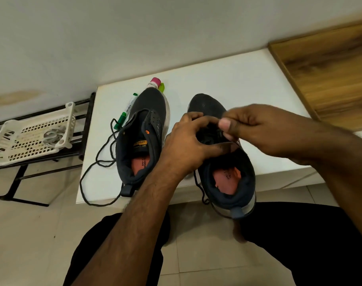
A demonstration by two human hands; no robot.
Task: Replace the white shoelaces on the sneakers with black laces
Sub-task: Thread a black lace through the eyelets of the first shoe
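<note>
Two dark sneakers with orange insoles stand on a white table (248, 83), toes pointing away from me. The left sneaker (142, 139) has no lace in its eyelets; a loose black lace (97, 164) lies beside it and loops over the table's front edge. Both my hands work over the tongue of the right sneaker (227, 178). My left hand (188, 139) grips the shoe's upper near the eyelets. My right hand (244, 124) pinches a black lace at the eyelets between thumb and fingers. Another stretch of black lace (200, 188) hangs down the right sneaker's left side.
A green marker (125, 111) lies left of the left sneaker, and a pink-capped tube (154, 83) and a green cap (162, 87) lie past its toe. A white plastic basket (31, 135) sits on a black rack at left. A wooden surface (330, 69) adjoins the table at right.
</note>
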